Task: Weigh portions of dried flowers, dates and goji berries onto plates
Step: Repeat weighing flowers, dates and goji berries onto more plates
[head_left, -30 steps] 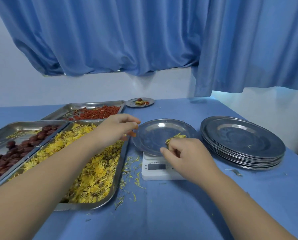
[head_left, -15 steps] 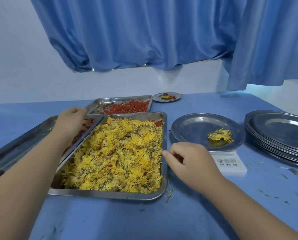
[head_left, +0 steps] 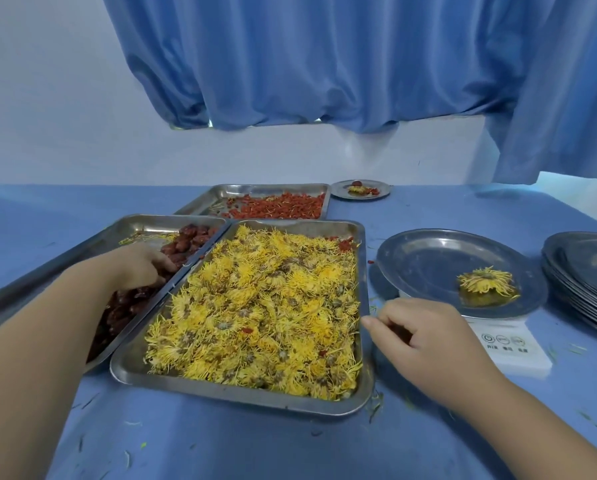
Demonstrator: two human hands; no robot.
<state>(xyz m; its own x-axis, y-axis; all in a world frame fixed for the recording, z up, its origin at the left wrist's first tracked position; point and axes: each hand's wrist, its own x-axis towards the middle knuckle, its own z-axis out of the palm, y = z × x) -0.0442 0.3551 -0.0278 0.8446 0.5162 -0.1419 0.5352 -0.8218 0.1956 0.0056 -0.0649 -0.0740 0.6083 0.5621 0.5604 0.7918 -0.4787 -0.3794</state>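
A steel tray of yellow dried flowers (head_left: 255,306) lies in front of me. Left of it is a tray of dark red dates (head_left: 182,242), and behind it a tray of goji berries (head_left: 276,207). My left hand (head_left: 141,266) reaches into the dates, fingers curled down among them; whether it holds one is hidden. My right hand (head_left: 425,336) hovers loosely curled beside the flower tray's right edge, holding nothing I can see. A steel plate (head_left: 428,261) with one yellow flower (head_left: 486,284) sits on the white scale (head_left: 508,344).
A stack of steel plates (head_left: 588,275) stands at the right edge. A small filled plate (head_left: 361,190) sits at the back by the wall. Loose petals litter the blue tablecloth. Blue curtains hang behind the table.
My view has swung left. My left hand went from the scale plate across to the date tray and down into the dates. My right hand pulled back from the plate, leaving a flower on it.
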